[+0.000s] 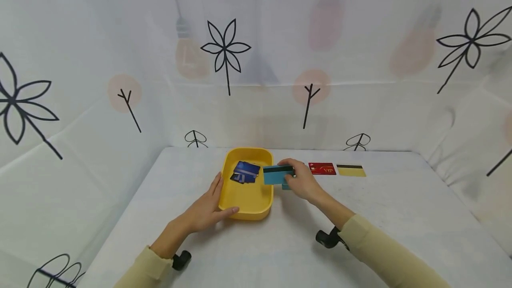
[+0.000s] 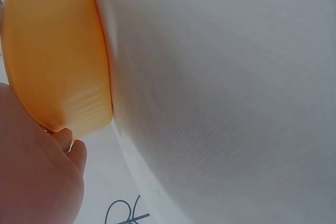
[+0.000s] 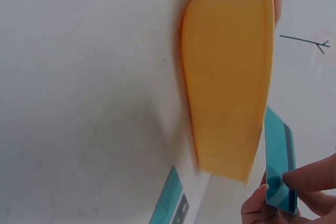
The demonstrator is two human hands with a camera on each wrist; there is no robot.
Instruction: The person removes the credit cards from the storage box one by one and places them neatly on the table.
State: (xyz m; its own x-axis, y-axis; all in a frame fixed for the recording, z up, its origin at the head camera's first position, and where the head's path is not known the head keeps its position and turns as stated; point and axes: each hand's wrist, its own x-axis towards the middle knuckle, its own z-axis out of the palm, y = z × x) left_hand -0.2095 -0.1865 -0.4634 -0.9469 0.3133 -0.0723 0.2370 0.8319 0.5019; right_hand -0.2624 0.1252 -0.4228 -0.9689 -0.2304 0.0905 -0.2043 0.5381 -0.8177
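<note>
A yellow plastic tray (image 1: 250,210) stands at the table's middle, with several blue cards (image 1: 245,172) lying inside it. My left hand (image 1: 205,210) rests on the tray's left side, its fingers along the wall and its thumb at the front rim. In my right hand (image 1: 302,180) a teal card (image 1: 276,175) with a dark stripe is pinched between thumb and fingers. That card overlaps the tray's right rim in the head view. Below the right hand, another teal card (image 3: 169,198) lies on the table, partly hidden by the hand in the head view.
Right of the right hand, a red card (image 1: 322,169) marked VIP and a yellow card (image 1: 351,170) with a dark stripe lie in a row near the table's back edge. A white patterned curtain (image 1: 264,114) hangs behind the white table (image 1: 384,217).
</note>
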